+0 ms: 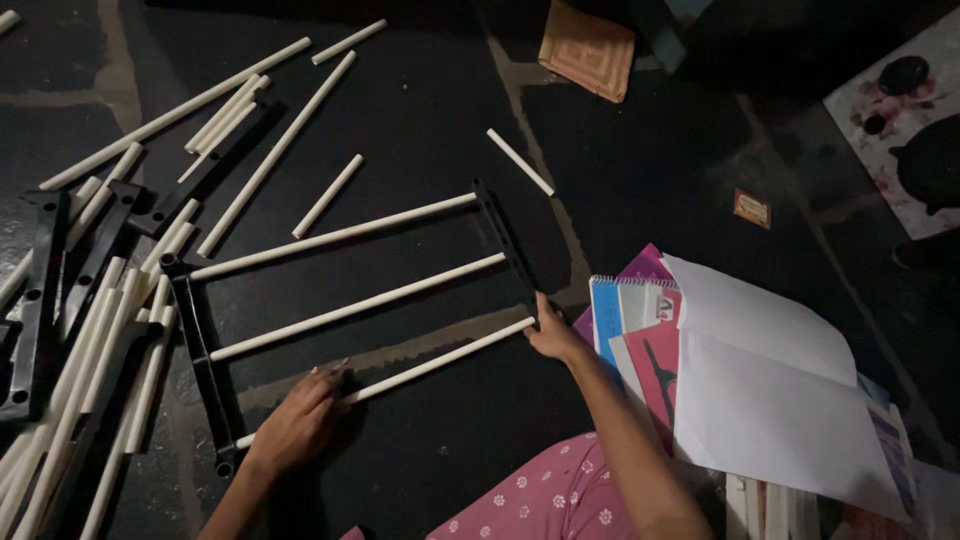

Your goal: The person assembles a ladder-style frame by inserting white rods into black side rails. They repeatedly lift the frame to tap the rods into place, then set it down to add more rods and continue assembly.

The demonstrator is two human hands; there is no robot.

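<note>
White plastic rods and black plastic bars, laid out on a dark floor point(420, 120); head view, the only one.

Rack frame, centre of the picture: three white rods run side by side, long axes slanting from lower left up to upper right. Their left ends meet a black side bar point(205, 365); their right ends meet a second black side bar point(505, 240). Upper rod point(330, 236) and middle rod point(355, 306) sit in both bars. Lowest rod point(440, 360) lies nearest the person, between the two hands.

Left hand point(300, 420): lower centre-left, palm down, fingers curled over the lowest rod near its left end; whether it truly grips or only presses cannot be told. The left bar's lower end lies just beside it, to its left.

Right hand point(553, 335): at the lowest rod's right end, fingertips closed about the spot where that rod meets the right bar's lower end. This hand is the nearer to that joint.

Loose stock: a heap of spare white rods point(100, 330) and black bars along the left edge; single rods scattered at the top.

Right of frame: notebooks point(625, 305) and a large white sheet of paper point(770, 380), just beside the right hand. Pink flowered cloth point(540, 500) at the bottom edge.
</note>
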